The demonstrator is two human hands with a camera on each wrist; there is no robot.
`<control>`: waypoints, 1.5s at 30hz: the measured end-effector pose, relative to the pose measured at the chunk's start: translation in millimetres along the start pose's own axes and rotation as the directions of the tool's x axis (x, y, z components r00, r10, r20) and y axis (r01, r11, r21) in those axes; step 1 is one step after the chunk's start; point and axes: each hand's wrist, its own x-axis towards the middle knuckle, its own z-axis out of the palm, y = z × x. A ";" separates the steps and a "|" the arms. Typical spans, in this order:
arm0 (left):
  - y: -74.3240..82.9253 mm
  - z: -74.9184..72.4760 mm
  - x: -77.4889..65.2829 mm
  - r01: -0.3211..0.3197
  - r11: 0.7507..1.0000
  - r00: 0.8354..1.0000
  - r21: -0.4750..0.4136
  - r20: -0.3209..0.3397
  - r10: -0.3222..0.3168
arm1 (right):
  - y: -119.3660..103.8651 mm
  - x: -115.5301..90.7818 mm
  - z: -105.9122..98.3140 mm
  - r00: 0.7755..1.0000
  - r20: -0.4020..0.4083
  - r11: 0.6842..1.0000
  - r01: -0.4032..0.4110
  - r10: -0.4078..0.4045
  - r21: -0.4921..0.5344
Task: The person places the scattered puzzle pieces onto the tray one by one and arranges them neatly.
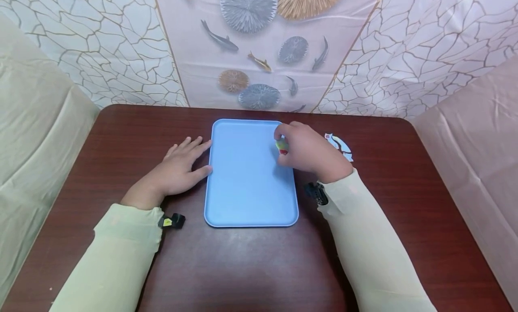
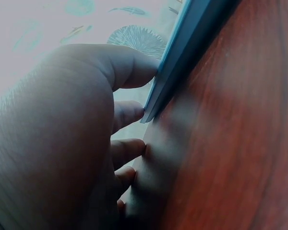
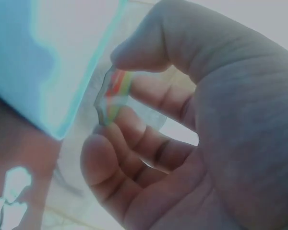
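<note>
My right hand [image 1: 309, 152] pinches a small flat puzzle piece [image 1: 282, 146] above the right side of a light blue tray [image 1: 248, 177]. In the right wrist view the puzzle piece [image 3: 116, 93] shows red, yellow and green stripes, held between thumb and fingertips; part of it is hidden by the fingers. At the tray's left edge, my left hand [image 1: 178, 170] lies spread on the table, its thumb and index fingertip touching the rim. The left wrist view shows that contact with the tray's side [image 2: 175, 52].
More light blue puzzle pieces [image 1: 341, 146] lie on the table right of the tray, partly covered by the right hand and wrist. The dark red-brown table [image 1: 243, 271] extends around the tray. A patterned cloth [image 1: 259, 60] hangs behind its far edge.
</note>
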 end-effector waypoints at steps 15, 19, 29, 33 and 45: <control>-3.8 1.9 0.2 -0.003 1.000 1.000 -0.001 -0.006 0.003 | -43.4 35.5 3.1 0.994 0.012 0.994 0.105 -0.105 0.004; -2.7 3.2 1.2 0.001 1.000 1.000 0.000 -0.017 -0.001 | -50.6 45.4 15.2 0.994 0.004 0.994 0.105 -0.105 0.024; -1.2 1.9 2.9 0.004 1.000 0.999 0.010 -0.034 -0.004 | -67.2 72.1 43.7 0.994 -0.024 0.991 0.109 -0.108 0.079; -1.6 1.0 4.0 0.001 1.000 0.999 0.016 -0.035 0.000 | -72.4 80.8 50.5 0.995 -0.020 0.992 0.095 -0.094 0.083; -3.2 0.1 5.1 -0.018 1.000 0.999 0.011 -0.035 0.018 | -75.9 100.5 69.1 0.996 -0.012 0.992 0.090 -0.089 0.091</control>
